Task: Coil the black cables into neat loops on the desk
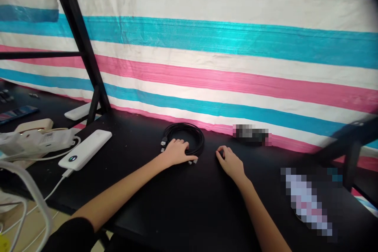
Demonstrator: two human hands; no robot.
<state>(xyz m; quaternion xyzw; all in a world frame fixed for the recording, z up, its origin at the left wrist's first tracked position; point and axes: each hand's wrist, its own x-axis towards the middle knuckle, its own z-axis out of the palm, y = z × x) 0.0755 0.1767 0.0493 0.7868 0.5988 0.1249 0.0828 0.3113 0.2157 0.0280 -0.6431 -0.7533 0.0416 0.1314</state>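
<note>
A black cable (198, 134) lies wound in a round coil on the black table, its metal-tipped connectors showing at the coil's left and lower edges. My left hand (176, 152) rests over the near left part of this coil, fingers across it and thumb stretched out to the right. It touches the cable without being closed round it. To the right of the coil, and apart from it, my right hand (232, 162) lies on the table with its fingers loosely curled in. Nothing shows in that hand.
A white power bank (85, 149) with a plugged-in cord lies left, near a white power strip (44, 141) and tangled cords. Behind hangs a striped plastic sheet (206, 39). Black frame posts (79, 43) stand at the sides. Two blurred-out items lie right.
</note>
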